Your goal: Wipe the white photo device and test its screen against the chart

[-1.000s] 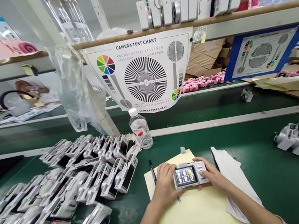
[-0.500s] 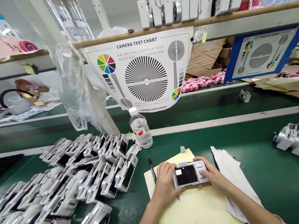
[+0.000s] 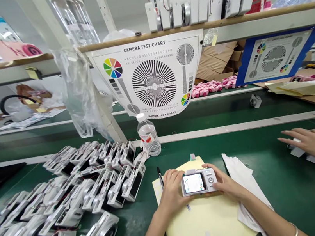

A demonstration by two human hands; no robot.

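Note:
Both my hands hold a silver compact digital camera level above a pale yellow paper sheet, with its lit screen facing me. My left hand grips the camera's left end. My right hand wraps the right end, with the thumb near the round control dial. A black marker pen lies just left of my left hand. A white cloth lies under my right forearm.
Many half-assembled silver cameras lie in rows on the green bench at left. A water bottle stands behind them, below a hanging camera test chart. At right, a co-worker's hand reaches over more cameras.
The camera screen has gone from an icon menu, through dark, to a bright image. A co-worker's hand has come in from the right over the cameras there.

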